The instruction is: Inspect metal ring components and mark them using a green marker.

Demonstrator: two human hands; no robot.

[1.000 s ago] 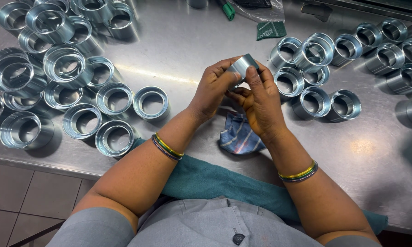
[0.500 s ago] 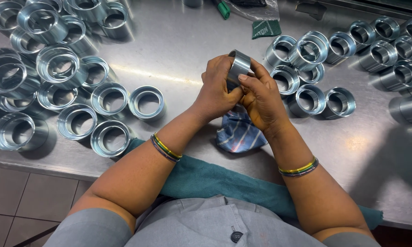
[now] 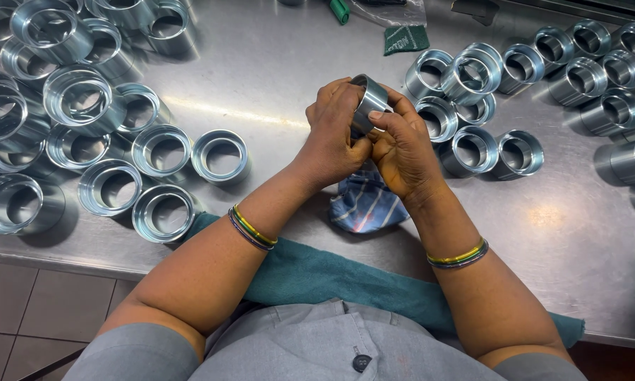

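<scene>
Grey buttoned shirt (image 3: pixel 331 346), short sleeves; striped bangles (image 3: pixel 250 227) on both wrists.

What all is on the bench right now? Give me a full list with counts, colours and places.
metal ring in hand: one, silver, held up between both hands over the bench middle.
left group of rings: over a dozen, silver, some stacked, far left.
right group of rings: over a dozen, silver, upper right.
striped cloth: one, blue with red, on the bench under the hands.
teal towel: one, draped along the near bench edge.
green pad: one, dark green, top centre.
steel bench: one, grey.
left hand: gripping the ring; striped bangles at the wrist.
right hand: gripping the ring; striped bangles too.
</scene>
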